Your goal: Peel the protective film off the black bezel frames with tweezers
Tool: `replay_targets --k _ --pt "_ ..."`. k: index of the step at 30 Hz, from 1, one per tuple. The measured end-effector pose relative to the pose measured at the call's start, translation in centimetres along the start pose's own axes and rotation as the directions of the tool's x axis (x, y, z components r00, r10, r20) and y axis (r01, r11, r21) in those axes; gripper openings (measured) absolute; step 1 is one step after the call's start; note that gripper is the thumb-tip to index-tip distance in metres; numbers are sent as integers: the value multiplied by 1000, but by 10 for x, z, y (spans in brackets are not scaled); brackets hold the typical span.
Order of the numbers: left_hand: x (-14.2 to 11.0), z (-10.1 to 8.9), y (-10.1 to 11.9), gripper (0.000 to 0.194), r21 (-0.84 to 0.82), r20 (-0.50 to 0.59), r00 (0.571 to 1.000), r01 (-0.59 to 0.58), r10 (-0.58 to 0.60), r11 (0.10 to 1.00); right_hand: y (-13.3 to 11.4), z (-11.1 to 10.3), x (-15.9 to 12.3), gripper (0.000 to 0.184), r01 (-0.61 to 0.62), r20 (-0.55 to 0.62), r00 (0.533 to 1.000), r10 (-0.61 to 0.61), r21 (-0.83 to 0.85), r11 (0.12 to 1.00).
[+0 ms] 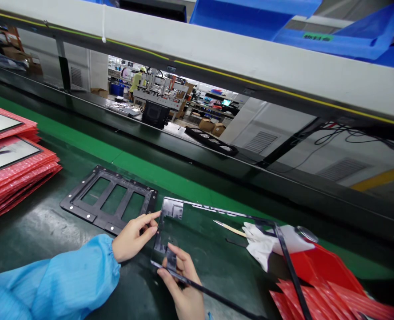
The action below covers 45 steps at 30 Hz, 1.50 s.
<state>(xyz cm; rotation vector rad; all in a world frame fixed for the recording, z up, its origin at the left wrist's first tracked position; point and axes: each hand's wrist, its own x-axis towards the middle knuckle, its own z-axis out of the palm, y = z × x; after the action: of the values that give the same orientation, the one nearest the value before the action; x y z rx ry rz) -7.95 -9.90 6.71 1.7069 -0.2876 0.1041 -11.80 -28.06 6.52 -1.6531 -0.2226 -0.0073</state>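
At the bottom edge, the black frame (292,269) is cut off.

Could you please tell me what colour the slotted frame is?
The slotted frame is mostly black, as the head view shows.

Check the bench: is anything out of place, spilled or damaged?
No spill or obvious damage stands out. A crumpled white cloth looks slightly untidy: it lies bunched beside a tan-handled, pointed tool whose tip appears uncovered, seen within the outline of the thin black rectangular frame in the right hand.
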Motion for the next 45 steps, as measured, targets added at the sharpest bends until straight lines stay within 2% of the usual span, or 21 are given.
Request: replay_targets --k 18,35,45 --pt "0 0 1 46 -9 8 1000 -13 13 1000 1 0 1 44 -13 2 1000 13 15 1000" --pt "0 0 -1 49 -24 -1 1000 9 -9 1000 0 0 2 54 11 8 1000 -10 -31 999" --pt "0 0 -1 49 -31 -3 1000 9 -9 999 6 -1 1 48 -11 7 1000 11 0 1000"
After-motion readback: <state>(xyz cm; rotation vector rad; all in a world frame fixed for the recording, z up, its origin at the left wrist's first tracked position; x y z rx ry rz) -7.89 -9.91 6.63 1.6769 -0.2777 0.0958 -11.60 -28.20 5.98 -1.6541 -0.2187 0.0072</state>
